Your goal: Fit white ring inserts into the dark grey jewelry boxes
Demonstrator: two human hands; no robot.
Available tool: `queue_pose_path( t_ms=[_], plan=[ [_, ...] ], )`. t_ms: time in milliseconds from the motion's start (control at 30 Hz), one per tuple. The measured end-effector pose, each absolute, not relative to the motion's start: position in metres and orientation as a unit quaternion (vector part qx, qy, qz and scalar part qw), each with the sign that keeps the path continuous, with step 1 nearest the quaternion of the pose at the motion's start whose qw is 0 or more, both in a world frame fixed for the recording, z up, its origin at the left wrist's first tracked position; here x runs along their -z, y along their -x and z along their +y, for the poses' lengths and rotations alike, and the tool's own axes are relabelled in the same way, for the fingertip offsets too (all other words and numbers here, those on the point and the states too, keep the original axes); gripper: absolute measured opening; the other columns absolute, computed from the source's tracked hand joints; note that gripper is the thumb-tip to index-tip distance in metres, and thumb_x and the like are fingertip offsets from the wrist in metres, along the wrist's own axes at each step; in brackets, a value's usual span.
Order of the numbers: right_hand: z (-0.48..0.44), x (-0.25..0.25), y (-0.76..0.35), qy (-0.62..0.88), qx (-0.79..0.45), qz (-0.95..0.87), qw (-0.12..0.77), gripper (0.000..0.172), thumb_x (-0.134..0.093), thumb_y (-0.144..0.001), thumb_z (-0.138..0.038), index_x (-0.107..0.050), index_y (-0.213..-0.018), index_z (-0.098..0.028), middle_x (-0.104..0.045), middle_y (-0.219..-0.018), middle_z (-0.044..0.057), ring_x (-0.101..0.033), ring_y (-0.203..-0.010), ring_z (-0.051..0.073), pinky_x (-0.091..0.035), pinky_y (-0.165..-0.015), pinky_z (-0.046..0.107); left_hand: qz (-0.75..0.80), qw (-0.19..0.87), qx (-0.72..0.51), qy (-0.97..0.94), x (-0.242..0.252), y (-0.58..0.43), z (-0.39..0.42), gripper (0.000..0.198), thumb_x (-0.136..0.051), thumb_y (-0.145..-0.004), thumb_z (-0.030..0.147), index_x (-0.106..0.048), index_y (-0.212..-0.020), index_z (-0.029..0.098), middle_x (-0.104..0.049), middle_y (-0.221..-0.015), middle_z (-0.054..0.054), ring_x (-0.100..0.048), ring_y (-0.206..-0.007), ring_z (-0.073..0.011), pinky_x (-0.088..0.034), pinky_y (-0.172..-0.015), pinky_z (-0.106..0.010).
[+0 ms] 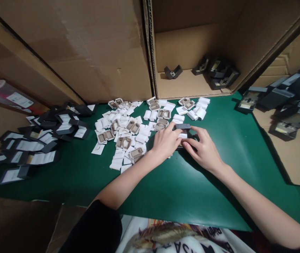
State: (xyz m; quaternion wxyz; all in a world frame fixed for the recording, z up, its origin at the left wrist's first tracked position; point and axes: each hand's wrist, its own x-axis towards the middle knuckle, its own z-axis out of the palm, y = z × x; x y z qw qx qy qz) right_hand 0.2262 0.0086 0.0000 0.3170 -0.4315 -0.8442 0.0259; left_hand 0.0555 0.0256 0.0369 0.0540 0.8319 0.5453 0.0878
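Note:
My left hand (165, 142) and my right hand (204, 149) meet on the green table top (192, 189), both closed around a small dark grey box (183, 127) with a white insert showing inside it. The left fingers pinch its left side, the right fingers press its right side. Just left of my hands lies a heap of several white card inserts (125, 131), some with tan centres. More white inserts (192, 107) lie just beyond the box.
A pile of dark flat box parts (34, 144) lies at the far left. An open cardboard carton (192, 84) on its side at the back holds several dark boxes (218, 73). More dark boxes (287, 102) are stacked at the right on cardboard.

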Motion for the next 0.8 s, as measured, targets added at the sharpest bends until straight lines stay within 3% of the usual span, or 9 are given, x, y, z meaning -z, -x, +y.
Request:
queue_pose_path(
  t_ms=[300, 533, 800],
  plan=[
    [0.009, 0.000, -0.227, 0.426, -0.027, -0.846, 0.318, 0.021, -0.054, -0.087, -0.024, -0.072, -0.086, -0.013, -0.050, -0.120, 0.020, -0.052, -0.105, 0.028, -0.051, -0.082, 0.042, 0.547, 0.037, -0.072, -0.833, -0.041, -0.058, 0.020, 0.020, -0.049, -0.091, 0.025, -0.063, -0.105, 0.024, -0.056, -0.107, -0.005, -0.063, -0.081, -0.0185, -0.047, -0.062, -0.028],
    [0.010, 0.004, -0.228, 0.448, -0.009, -0.831, 0.331, 0.018, -0.056, -0.087, -0.024, -0.071, -0.086, -0.015, -0.055, -0.116, 0.016, -0.054, -0.094, 0.023, -0.052, -0.075, 0.038, 0.541, -0.022, -0.083, -0.837, -0.028, -0.063, 0.015, 0.020, -0.048, -0.093, 0.026, -0.061, -0.107, 0.024, -0.055, -0.113, -0.006, -0.063, -0.078, -0.0186, -0.049, -0.066, -0.031],
    [0.009, 0.008, -0.227, 0.476, -0.002, -0.824, 0.307, 0.019, -0.052, -0.089, -0.027, -0.069, -0.089, -0.019, -0.058, -0.112, 0.013, -0.056, -0.090, 0.023, -0.050, -0.070, 0.038, 0.536, -0.016, -0.081, -0.840, -0.028, -0.064, 0.015, 0.023, -0.044, -0.094, 0.024, -0.061, -0.110, 0.024, -0.057, -0.116, -0.007, -0.065, -0.077, -0.0190, -0.051, -0.064, -0.031]
  ],
)
